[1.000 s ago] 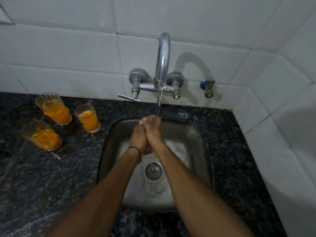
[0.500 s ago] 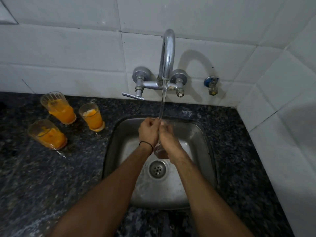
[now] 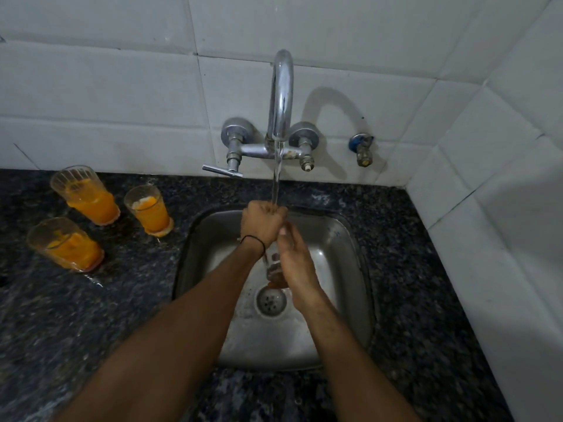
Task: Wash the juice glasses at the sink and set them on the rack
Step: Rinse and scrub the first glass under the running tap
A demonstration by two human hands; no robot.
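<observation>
While water runs from the chrome tap [image 3: 281, 95] in a thin stream, the white tiled wall [image 3: 122, 86] fills the back and right side of the room, meeting a dark speckled stone counter [image 3: 91, 315] that wraps round a steel sink [image 3: 341, 300] with a round drain [image 3: 270, 300] in its floor. Both forearms reach in over the basin and cover most of its near half. On the counter to the left stand three juice glasses still holding orange juice: the back glass [image 3: 86, 194], the near glass [image 3: 65, 243] and the small glass [image 3: 150, 210], all well apart from the sink. A blue-capped valve [image 3: 361, 147] sits on the wall right of the tap. The left hand [image 3: 263, 223], a black band on its wrist, is curled into a fist right under the stream, and the right hand [image 3: 292, 257] wraps its fingers round the clear glass [image 3: 273, 263] held upright over the drain, between the two hands. Whether the left fingers reach inside the glass's mouth I cannot tell. Compared with half a second ago, the left fist has risen to the water, and the right hand has slid lower along the glass.
</observation>
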